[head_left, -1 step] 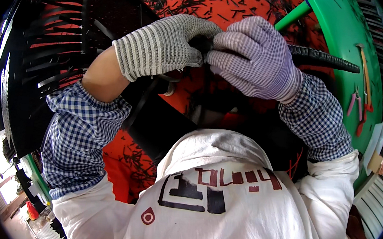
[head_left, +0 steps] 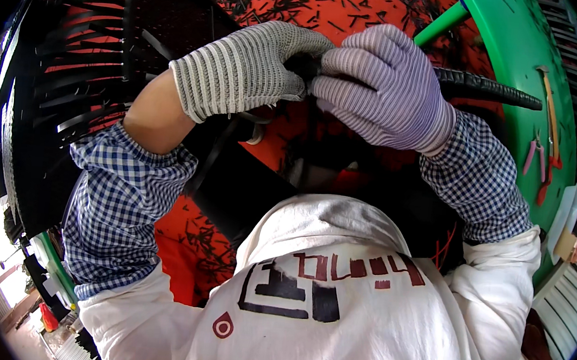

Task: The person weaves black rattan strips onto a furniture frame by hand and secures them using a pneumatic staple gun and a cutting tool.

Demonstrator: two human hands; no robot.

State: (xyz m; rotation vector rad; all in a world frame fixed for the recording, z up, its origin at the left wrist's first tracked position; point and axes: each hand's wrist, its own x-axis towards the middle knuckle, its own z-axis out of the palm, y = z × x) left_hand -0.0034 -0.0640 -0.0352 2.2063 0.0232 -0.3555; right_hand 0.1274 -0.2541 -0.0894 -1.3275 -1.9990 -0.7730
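My left hand, in a grey-and-white striped knit glove, is closed with thumb and fingers around something black at the top middle. Against it, my right hand, in a purple striped glove, has its fingers curled over the same piece. This is a black strip-wrapped rod, ribbed along its length, whose tapered end sticks out to the right past my knuckles. The gripped part is mostly covered by my gloves. Beside my left wrist stands a black woven piece with many loose flat strips fanning out leftward.
Black strip offcuts litter the red surface beyond my hands. On the right, a green table bears a hammer and pink-handled pliers. Black strips hang along the far right, above a white slatted surface.
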